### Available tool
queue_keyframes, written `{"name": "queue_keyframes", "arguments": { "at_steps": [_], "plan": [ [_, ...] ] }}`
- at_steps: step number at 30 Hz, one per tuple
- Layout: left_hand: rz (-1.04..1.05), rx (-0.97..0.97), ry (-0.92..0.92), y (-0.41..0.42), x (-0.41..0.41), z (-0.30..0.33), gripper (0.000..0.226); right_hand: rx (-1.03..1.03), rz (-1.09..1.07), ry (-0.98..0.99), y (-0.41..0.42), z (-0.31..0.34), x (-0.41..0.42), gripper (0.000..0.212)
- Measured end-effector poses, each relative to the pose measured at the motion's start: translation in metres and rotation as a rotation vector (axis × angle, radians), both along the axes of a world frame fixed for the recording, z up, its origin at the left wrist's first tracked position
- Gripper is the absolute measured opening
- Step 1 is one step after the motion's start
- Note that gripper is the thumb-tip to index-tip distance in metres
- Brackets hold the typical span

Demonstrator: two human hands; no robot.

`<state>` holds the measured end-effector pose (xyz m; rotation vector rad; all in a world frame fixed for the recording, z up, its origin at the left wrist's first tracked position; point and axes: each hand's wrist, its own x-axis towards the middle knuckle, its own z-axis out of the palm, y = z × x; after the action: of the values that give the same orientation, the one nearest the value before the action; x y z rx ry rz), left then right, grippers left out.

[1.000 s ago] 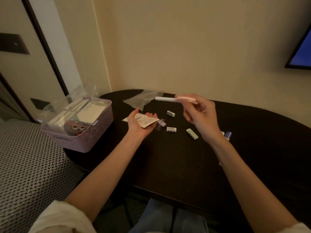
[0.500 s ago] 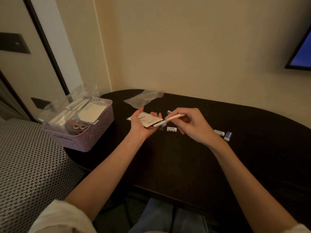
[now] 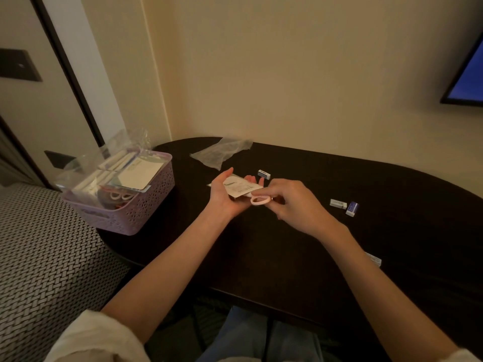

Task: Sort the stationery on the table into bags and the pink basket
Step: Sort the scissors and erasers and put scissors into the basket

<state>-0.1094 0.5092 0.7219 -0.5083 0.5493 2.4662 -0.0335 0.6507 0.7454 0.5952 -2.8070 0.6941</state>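
Over the dark oval table (image 3: 287, 257), the left hand (image 3: 224, 197) lies palm up with its fingers curled under a small printed packet (image 3: 241, 188), gripping it just right of the pink basket (image 3: 146, 205). The right hand (image 3: 292, 202) pinches a pale pink pen (image 3: 260, 200) between fingers and thumb, the pen's far end touching the packet's lower edge. The basket sits on the table's left end, filled with clear bags, cards and scissors. Beyond the packet a crumpled clear plastic bag (image 3: 222, 152) lies flat, and a small sleeved eraser (image 3: 264, 174) rests just behind the left fingertips. Right of the right hand, well apart from the basket, lie a white eraser (image 3: 338, 203) and, just beside it, a blue-sleeved eraser (image 3: 352, 209).
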Motion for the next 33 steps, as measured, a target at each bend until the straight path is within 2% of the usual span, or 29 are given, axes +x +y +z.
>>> {"name": "queue_keyframes", "arguments": {
  "at_steps": [6, 12, 16, 24, 30, 33],
  "plan": [
    [-0.029, -0.034, 0.019, 0.005, 0.004, 0.003, 0.038, 0.026, -0.095, -0.032, -0.004, 0.0, -0.002, 0.024],
    [-0.032, -0.041, 0.045, 0.003, 0.009, 0.005, 0.034, 0.238, -0.108, 0.102, 0.001, 0.0, 0.007, 0.033],
    [-0.057, -0.057, 0.05, 0.007, 0.012, 0.004, 0.034, 0.271, -0.084, 0.135, -0.004, -0.004, 0.007, 0.033],
    [-0.052, -0.076, 0.069, 0.006, 0.008, 0.005, 0.038, 0.125, -0.06, 0.096, -0.001, -0.012, 0.006, 0.026],
    [-0.119, -0.136, 0.082, 0.008, 0.009, -0.003, 0.041, 0.141, -0.157, 0.197, -0.001, -0.014, 0.001, 0.017],
    [-0.163, -0.172, 0.136, 0.013, 0.016, 0.001, 0.033, 0.1, -0.231, 0.208, -0.004, -0.014, -0.003, 0.013]
  ]
}}
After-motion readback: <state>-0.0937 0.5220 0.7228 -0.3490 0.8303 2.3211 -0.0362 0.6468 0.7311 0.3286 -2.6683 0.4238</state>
